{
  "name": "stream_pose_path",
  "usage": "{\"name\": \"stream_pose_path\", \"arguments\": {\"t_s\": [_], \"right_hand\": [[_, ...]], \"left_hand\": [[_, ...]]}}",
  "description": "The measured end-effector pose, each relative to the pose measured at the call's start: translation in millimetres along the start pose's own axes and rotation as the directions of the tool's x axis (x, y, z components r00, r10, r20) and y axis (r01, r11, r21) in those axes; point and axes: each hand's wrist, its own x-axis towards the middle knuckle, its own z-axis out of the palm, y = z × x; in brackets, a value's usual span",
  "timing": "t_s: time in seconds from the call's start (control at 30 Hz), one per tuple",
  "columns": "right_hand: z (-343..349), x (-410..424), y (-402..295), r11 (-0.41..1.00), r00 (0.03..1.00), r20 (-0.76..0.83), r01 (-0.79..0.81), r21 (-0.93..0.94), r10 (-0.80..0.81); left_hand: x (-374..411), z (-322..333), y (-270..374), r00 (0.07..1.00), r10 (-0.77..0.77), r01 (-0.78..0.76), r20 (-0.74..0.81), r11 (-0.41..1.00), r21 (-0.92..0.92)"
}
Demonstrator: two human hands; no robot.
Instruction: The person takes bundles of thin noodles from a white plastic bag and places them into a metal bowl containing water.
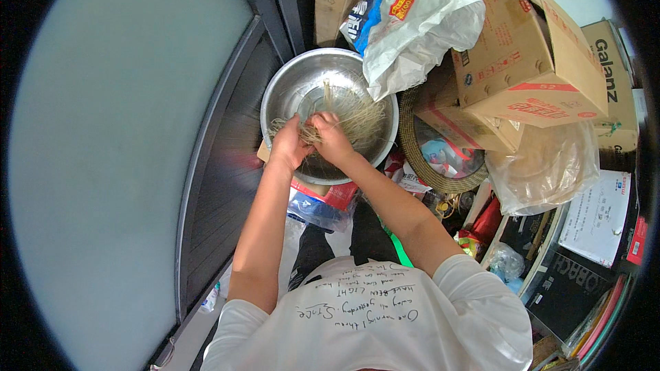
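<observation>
A wide stainless steel basin [276,80] stands before me. Inside it lies a loose tangle of thin, pale, dry vermicelli-like strands [363,116], spread mostly over the right side. My left hand [292,143] and my right hand [330,136] are close together above the basin's near left part. A bunch of the strands [309,134] is gripped between them, with loose ends poking out to the left. One short upright bundle [327,91] shows beyond my right hand. My fingertips are partly hidden by the strands and by the hands themselves.
A dark framed door with a frosted panel [129,139] borders the left. A white plastic bag [412,26] overhangs the basin's far right rim. Stacked cardboard boxes [510,51], a woven round rim [405,129] and a bagged round item [546,170] crowd the right. Below the basin is a red box [340,195].
</observation>
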Motion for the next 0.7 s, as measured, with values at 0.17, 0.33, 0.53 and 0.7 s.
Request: {"name": "stream_pose_path", "arguments": {"t_s": [0.17, 0.33, 0.53, 0.7], "right_hand": [[-21.3, -1.9, -12.9, 0.932, 0.992, 0.053, -0.092, -0.35, 0.117], [-44.9, 1.9, -12.3, 0.888, 0.938, 0.251, -0.108, -0.447, 0.241], [-24.4, -22.5, 46.5, 0.891, 0.981, 0.183, 0.027, -0.453, 0.064], [-14.2, -33.8, 55.0, 0.861, 0.995, 0.102, 0.05, -0.506, 0.003]], "left_hand": [[-30.5, 18.9, -2.9, 0.974, 0.165, -0.133, -0.153, 0.971, 0.2], [-25.8, 8.7, -27.5, 0.574, 0.804, -0.512, 0.158, 0.202, 0.835], [-68.2, 49.7, -27.6, 0.31, 0.735, -0.72, 0.603, -0.233, 0.654], [-48.0, 52.0, -50.8, 0.297, 0.754, -0.783, 0.586, -0.158, 0.601]]}}
